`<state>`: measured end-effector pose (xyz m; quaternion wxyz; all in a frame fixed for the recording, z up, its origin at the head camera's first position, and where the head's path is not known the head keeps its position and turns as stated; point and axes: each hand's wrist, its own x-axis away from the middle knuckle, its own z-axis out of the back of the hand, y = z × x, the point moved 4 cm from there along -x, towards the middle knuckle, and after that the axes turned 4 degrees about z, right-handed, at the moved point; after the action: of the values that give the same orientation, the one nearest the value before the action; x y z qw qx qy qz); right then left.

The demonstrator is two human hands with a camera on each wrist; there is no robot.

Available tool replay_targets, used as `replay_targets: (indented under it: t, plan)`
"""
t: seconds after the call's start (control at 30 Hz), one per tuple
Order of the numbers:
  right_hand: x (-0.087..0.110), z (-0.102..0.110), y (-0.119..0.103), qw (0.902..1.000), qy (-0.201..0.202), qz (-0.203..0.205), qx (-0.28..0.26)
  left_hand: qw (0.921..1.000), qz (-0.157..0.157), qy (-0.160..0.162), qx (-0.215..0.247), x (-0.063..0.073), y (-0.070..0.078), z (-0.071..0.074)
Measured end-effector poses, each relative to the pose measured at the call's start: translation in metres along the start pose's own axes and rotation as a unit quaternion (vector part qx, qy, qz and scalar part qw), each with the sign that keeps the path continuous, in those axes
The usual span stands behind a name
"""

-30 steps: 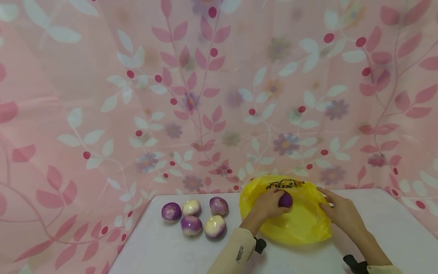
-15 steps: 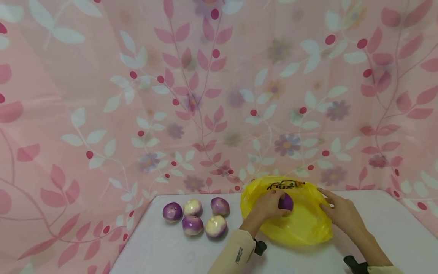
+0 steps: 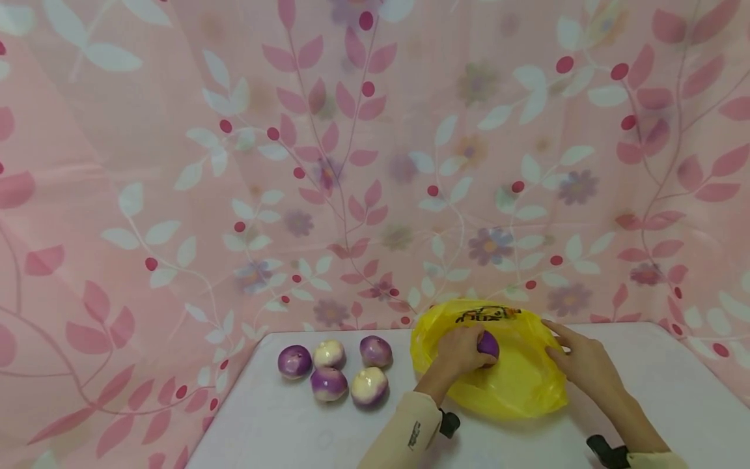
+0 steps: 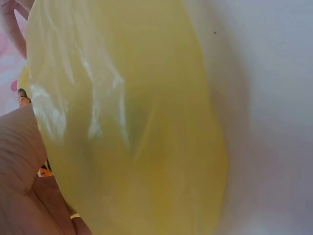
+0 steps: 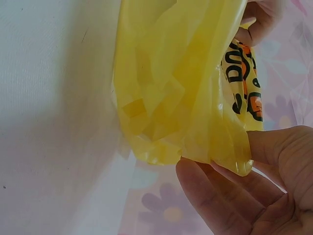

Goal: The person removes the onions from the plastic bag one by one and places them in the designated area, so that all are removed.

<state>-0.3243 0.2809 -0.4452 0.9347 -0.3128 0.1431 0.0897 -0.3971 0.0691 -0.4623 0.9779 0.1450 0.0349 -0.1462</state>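
Note:
My left hand reaches in over the opening of a yellow plastic bag and grips a purple turnip, with the thumb beneath it and the fingers behind. At the bag's right rim, my right hand pinches the plastic between thumb and fingers. In the right wrist view the bag's edge lies between the right thumb and fingers. The left wrist view is mostly filled by the bag's side; the left hand shows at its edge, and the turnip is hidden there.
Several purple-and-white turnips lie in a loose group on the white table, left of the bag. A pink floral curtain hangs right behind the table's far edge.
My left hand has dipped slightly and turned with the turnip inside the bag, so less of the turnip shows. The right hand keeps its place on the rim.

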Motion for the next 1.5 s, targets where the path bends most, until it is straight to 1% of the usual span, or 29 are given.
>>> replay_targets:
  t: [0.17, 0.3, 0.5, 0.7, 0.8, 1.0, 1.13, 1.23, 1.37, 1.5]
  plan:
    - [-0.001, 0.001, -0.001, 1.0, 0.0, 0.002, -0.002, 0.9998, 0.001, 0.001, -0.017, 0.0, 0.0, 0.003]
    - [0.0, 0.0, 0.0, 1.0, 0.002, 0.003, 0.0, 0.9999, 0.001, -0.002, -0.01, 0.002, -0.002, 0.005]
    - [0.001, -0.001, 0.002, 0.9999, 0.009, 0.008, 0.001, 0.9999, -0.004, -0.013, -0.002, 0.006, -0.009, 0.005]
    - [0.002, -0.002, 0.003, 0.9999, 0.009, 0.01, 0.001, 0.9994, 0.011, -0.032, 0.005, 0.007, -0.015, 0.003]
    - [0.002, -0.001, 0.003, 1.0, 0.007, 0.007, 0.0, 0.9992, 0.012, -0.036, 0.009, 0.007, -0.016, 0.003]
    - [0.002, 0.0, 0.002, 0.9999, 0.008, 0.013, -0.006, 0.9994, 0.003, -0.033, 0.009, 0.007, -0.017, 0.003]
    - [0.002, -0.001, 0.001, 0.9998, 0.011, 0.018, -0.004, 0.9994, -0.007, -0.031, 0.012, 0.009, -0.02, 0.005]
    - [0.002, -0.001, -0.001, 0.9997, 0.014, 0.02, -0.002, 0.9996, -0.007, -0.027, 0.009, 0.012, -0.022, 0.007]
    - [0.002, -0.001, -0.002, 0.9997, 0.014, 0.018, -0.002, 0.9998, 0.001, -0.017, 0.012, 0.016, -0.024, 0.012]
    - [0.002, -0.001, -0.002, 0.9999, 0.007, 0.013, -0.002, 0.9998, 0.003, 0.004, 0.018, 0.021, -0.025, 0.022]
